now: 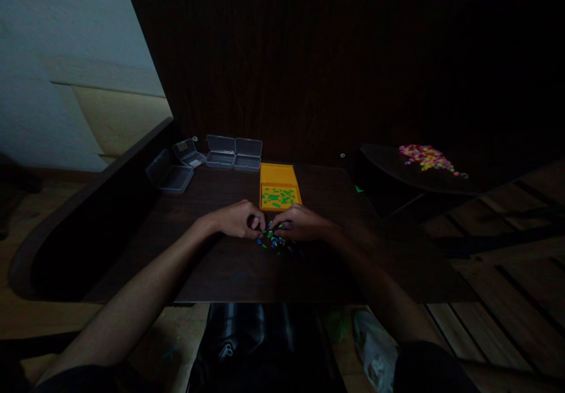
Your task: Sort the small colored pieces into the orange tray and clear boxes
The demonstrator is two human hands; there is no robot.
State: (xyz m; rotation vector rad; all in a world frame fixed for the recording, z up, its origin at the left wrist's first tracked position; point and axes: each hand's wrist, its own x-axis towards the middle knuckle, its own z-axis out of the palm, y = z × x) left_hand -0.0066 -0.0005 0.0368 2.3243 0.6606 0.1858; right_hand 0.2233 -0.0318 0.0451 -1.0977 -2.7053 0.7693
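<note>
Resting on the desk (212, 275), left hand (238, 219) and right hand (302, 223) curl fingers (253, 222) narrowly over beads (274, 241) near an orange box (279, 196), grip unclear.

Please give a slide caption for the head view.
Left hand and right hand touch small multicoloured pieces on a dark wooden table, beside an open orange plastic box.
</note>
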